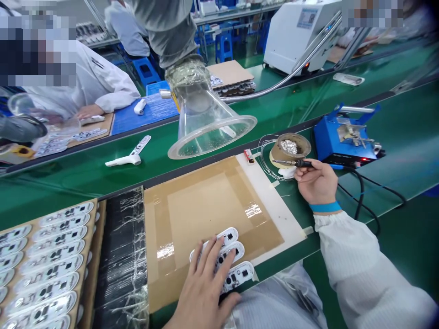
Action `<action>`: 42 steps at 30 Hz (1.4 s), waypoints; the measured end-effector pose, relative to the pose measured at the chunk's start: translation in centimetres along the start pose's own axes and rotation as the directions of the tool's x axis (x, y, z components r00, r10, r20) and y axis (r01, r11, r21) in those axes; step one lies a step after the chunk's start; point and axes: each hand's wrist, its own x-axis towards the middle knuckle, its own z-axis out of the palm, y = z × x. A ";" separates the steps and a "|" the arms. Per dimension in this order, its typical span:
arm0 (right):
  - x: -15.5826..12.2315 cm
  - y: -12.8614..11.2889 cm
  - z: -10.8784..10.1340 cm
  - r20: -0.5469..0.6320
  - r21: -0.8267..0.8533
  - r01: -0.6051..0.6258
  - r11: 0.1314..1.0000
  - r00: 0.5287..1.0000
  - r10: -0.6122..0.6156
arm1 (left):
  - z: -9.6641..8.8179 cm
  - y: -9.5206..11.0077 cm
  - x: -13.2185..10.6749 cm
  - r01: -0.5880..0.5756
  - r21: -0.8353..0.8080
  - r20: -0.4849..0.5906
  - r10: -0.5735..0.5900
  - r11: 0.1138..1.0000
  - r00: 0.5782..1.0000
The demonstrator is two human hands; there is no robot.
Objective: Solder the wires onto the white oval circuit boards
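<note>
My left hand (pixel 202 288) lies flat with fingers spread on three white oblong circuit boards (pixel 236 256) at the near edge of a taped brown cardboard work mat (pixel 202 205). My right hand (pixel 317 183) is closed round a soldering iron (pixel 291 162), whose tip points left just in front of a round tip-cleaner pot (pixel 290 147) filled with metal wool. A thin coil of solder wire (pixel 265 157) lies beside the pot.
A clear fume-extraction funnel (pixel 209 123) hangs over the mat's far edge. A blue soldering station (pixel 345 137) stands at right, its black cable (pixel 360 192) trailing. A tray of several white boards (pixel 44 265) sits at left. A white thermometer housing (pixel 128 153) lies on the green belt (pixel 284 107). Another person (pixel 85 87) works opposite.
</note>
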 end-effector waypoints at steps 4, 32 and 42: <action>-0.1 0.1 0.2 0.012 0.000 0.005 1.000 1.000 -0.005 | 0.9 -1.0 0.0 0.024 0.016 0.015 -0.025 1.000 1.000; -0.2 0.3 -0.1 0.030 0.010 0.014 1.000 0.999 -0.015 | 1.0 -2.3 1.3 -0.021 0.236 -0.057 0.035 0.972 0.998; -1.0 -0.2 0.3 0.021 0.021 -0.018 1.000 1.000 0.017 | -1.6 -4.8 2.3 -0.074 -0.010 0.015 0.074 0.997 0.997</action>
